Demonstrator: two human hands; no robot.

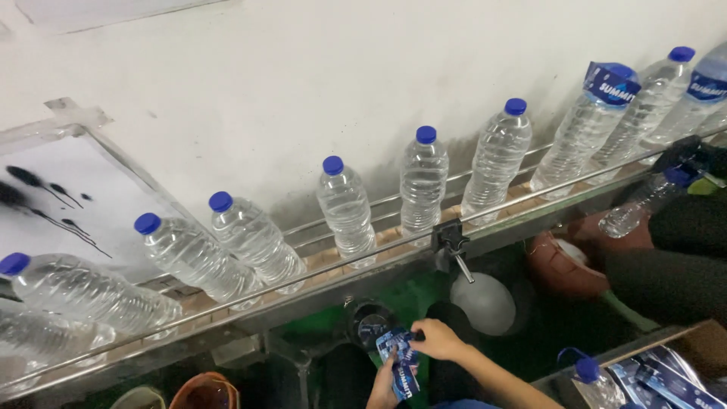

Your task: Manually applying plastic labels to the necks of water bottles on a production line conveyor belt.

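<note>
- Down at the bottom edge, below the conveyor [318, 274], the person's two hands are working a small blue label sleeve [401, 363].
- Right hand [438, 341] comes in from the right, fingers pinched on the top end of the sleeve. Left hand [385, 386] is underneath, fingers closed on the lower end, so the sleeve hangs between them, just in front of a dark round bottle top [371, 324], I think, it's pretty murky down there.
- Up on the conveyor a row of clear water bottles [422, 185] with blue caps stands tilted in the view, unlabelled, lined along the metal guide rail [530, 198] against the white wall [341, 68].
- Further right one bottle already wears a blue sleeve [610, 83] round its neck.
- Far right, another person's dark sleeve [681, 227] is by a bottle lying on its side [636, 208].
- More blue sleeves sit in a box [666, 375] at bottom right.
- My two cents on doing this bit well: keep both pinches light and pull the sleeve open into a proper tube before going near a cap, otherwise it'll snag or crumple.
</note>
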